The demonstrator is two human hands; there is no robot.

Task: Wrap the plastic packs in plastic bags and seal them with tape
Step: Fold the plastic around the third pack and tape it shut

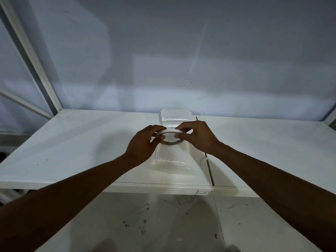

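Plastic pack (pixel 172 159) on table (pixel 72 142), under both hands gripping tape roll (pixel 170 137)

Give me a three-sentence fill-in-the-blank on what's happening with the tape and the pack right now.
The tape roll is gripped by ____ hands: left hand and right hand.
It is held over the bagged plastic ____.
The pack lies flat on the white ____.
Missing words: both; pack; table.
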